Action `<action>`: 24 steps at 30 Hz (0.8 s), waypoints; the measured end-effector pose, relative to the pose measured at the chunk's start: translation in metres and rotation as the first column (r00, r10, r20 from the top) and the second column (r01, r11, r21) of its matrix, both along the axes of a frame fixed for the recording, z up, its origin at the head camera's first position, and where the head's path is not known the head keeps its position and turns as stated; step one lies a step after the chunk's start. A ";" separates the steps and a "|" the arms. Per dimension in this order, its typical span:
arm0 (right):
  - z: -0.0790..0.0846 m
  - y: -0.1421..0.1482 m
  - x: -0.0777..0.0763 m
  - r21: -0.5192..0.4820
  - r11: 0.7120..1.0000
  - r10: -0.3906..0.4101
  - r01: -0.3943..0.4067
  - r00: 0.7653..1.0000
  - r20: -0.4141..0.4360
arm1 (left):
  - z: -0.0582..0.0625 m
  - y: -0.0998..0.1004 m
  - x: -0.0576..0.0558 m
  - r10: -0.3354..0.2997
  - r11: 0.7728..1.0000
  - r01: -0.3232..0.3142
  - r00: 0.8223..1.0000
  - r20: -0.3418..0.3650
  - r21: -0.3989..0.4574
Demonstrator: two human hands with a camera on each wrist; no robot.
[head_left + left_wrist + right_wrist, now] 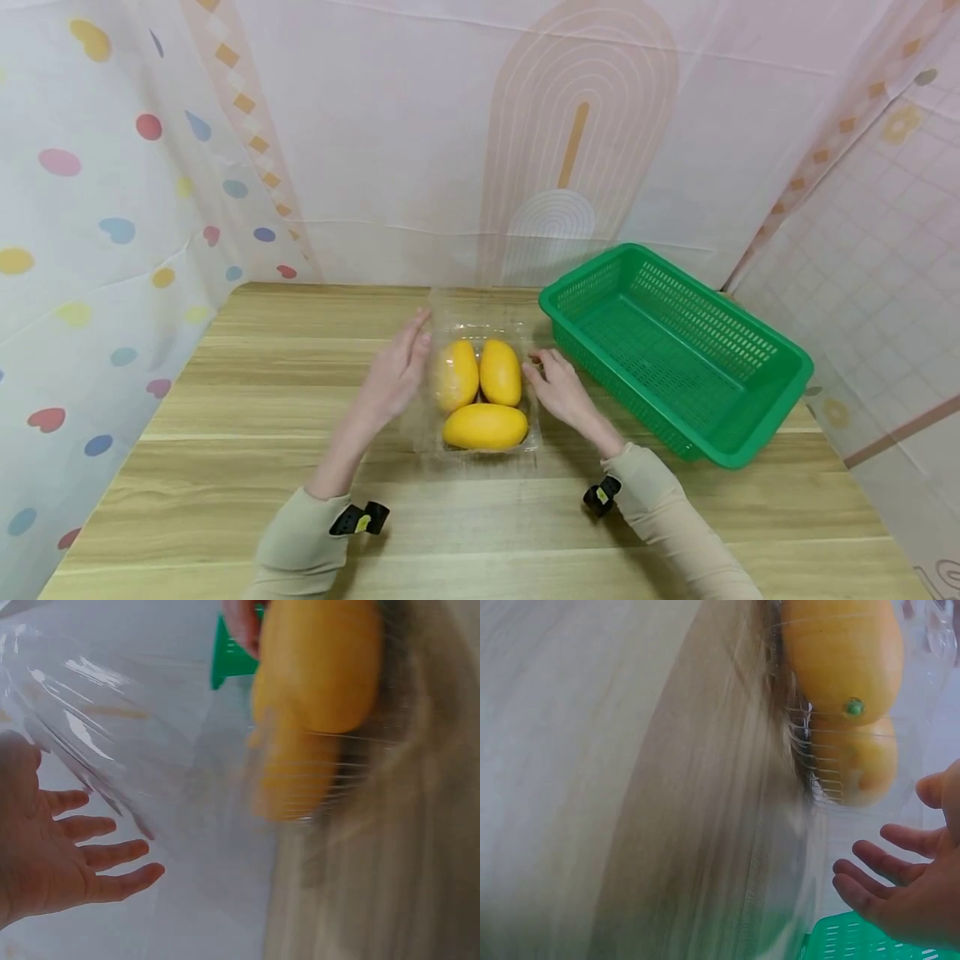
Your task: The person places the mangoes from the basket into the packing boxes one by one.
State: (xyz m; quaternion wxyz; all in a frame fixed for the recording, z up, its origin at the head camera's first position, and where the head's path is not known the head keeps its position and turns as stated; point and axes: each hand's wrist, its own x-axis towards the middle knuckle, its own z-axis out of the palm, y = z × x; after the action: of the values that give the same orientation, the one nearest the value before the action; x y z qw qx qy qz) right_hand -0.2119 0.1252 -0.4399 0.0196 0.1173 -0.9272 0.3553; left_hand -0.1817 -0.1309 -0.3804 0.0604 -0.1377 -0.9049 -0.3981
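A clear plastic clamshell box [534, 454] stands on the table with three yellow mangoes in it. One mango [485, 427] lies crosswise at the front; a left mango [458, 377] and a right mango [500, 372] lie behind it. My left hand [397, 371] is at the box's left side, fingers extended, beside the raised clear lid [112, 742] in the left wrist view. Whether it touches the lid I cannot tell. On the right side, my right hand [558, 385] is close to the box wall, its fingers loosely bent and holding nothing in the right wrist view.
A green perforated plastic basket [675, 350] stands to the right, close to my right hand, with nothing visible inside. The wood-grain table [247, 433] meets patterned cloth [390, 142] hung behind it and at both sides.
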 end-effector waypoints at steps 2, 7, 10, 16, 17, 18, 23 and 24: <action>0.001 0.001 -0.002 -0.027 1.000 -0.008 0.008 1.000 -0.002 | -0.009 0.004 -0.002 -0.006 0.997 0.007 1.000 0.010 -0.074; 0.004 0.005 -0.007 -0.084 0.995 -0.050 0.048 0.999 -0.015 | -0.026 0.010 -0.002 -0.002 0.981 0.010 0.999 0.042 -0.192; 0.006 0.006 -0.012 -0.112 0.990 -0.082 0.080 0.997 -0.011 | -0.031 0.012 -0.002 -0.004 0.975 0.015 0.999 0.051 -0.220; 0.012 0.003 -0.023 -0.160 0.982 -0.098 0.102 0.995 0.032 | -0.037 0.019 0.001 -0.005 0.967 0.021 0.998 0.062 -0.252; 0.013 0.002 -0.025 -0.167 0.981 -0.095 0.102 0.994 0.048 | -0.037 0.020 0.001 -0.005 0.967 0.021 0.998 0.063 -0.254; 0.014 0.001 -0.027 -0.170 0.980 -0.093 0.104 0.993 0.071 | -0.037 0.021 0.001 -0.006 0.967 0.022 0.998 0.061 -0.255; 0.016 -0.006 -0.038 -0.184 0.976 -0.089 0.119 0.982 0.165 | -0.038 0.023 0.003 0.000 0.961 0.018 0.998 0.062 -0.277; 0.016 -0.007 -0.040 -0.185 0.975 -0.094 0.127 0.980 0.178 | -0.037 0.023 0.003 0.001 0.958 0.017 0.998 0.062 -0.287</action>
State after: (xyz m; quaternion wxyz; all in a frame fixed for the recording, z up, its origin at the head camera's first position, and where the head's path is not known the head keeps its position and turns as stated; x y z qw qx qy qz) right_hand -0.2517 0.1182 -0.4242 -0.0274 0.0323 -0.8913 0.4514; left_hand -0.1786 -0.1076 -0.4178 0.0103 -0.1364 -0.9541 -0.2665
